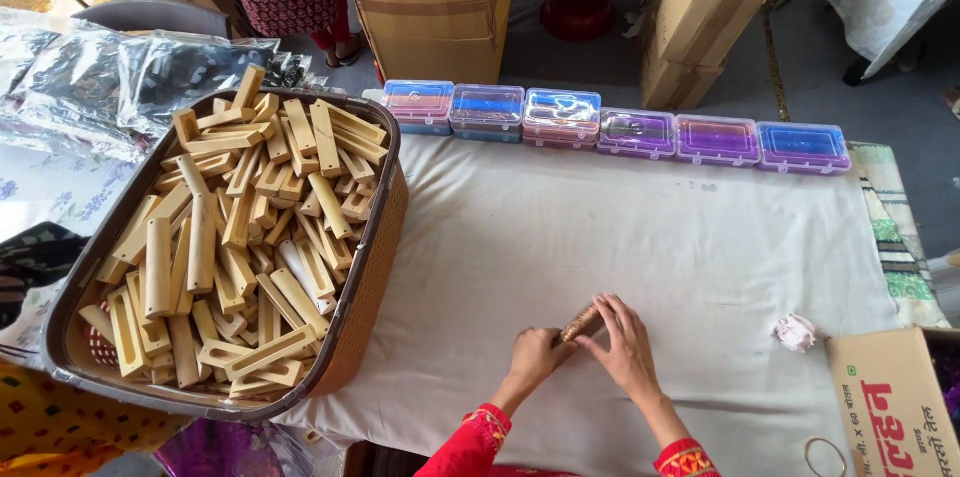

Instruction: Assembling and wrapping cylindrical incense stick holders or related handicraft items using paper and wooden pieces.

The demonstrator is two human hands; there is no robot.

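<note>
Both hands, left hand (533,355) and right hand (622,345), grasp copper bangle stack (580,323) lower center; six clear boxes (640,132) row above; cardboard carton (893,402) lower right.

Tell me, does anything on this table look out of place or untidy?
Only slightly: a crumpled pink scrap lies alone on the white cloth, right of the hands. The clear boxes stand in a neat row.

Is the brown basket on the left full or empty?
Full. The brown basket is heaped to its rim with pale wooden pieces, some rising above the edge.
</note>
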